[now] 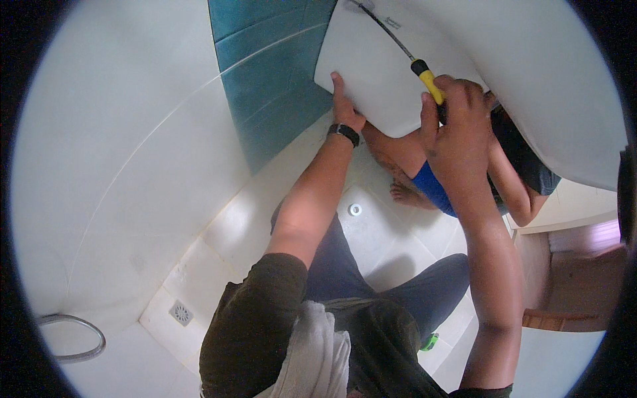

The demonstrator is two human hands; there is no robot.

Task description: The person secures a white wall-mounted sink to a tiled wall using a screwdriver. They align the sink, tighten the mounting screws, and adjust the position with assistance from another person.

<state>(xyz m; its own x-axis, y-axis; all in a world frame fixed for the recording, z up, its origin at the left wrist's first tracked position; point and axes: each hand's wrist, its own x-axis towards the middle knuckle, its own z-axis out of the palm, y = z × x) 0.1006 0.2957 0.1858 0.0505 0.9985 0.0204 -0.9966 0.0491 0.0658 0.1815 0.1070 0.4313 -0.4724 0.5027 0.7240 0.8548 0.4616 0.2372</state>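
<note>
The screwdriver [428,78] is held in the right hand [458,126], at the far right of centre. Its yellow and black handle is wrapped by bent fingers, with the thumb pressed along the left side. The shaft is slanted toward the far left, over the white fixture [371,79], and the tip is brought near a greyish spot at the far edge; whether contact is made cannot be told.

The near left edge of the fixture is touched by the left hand [348,109]. The thumb is extended up against the face; the other fingers are hidden, so whether they are spread or pressed together cannot be told. A black wristband [344,133] is worn on the left wrist.

To the right of the fixture, a large curved white body [551,86] is seen. Between it and the right forearm, another person [524,169] is partly hidden, with a bent arm, blue shorts and a bare foot showing.

The far left wall is covered by teal tiles [272,73]. On the floor, a white ring [355,209] is seen near the centre, and a drain [180,312] is set at the near left.
</note>
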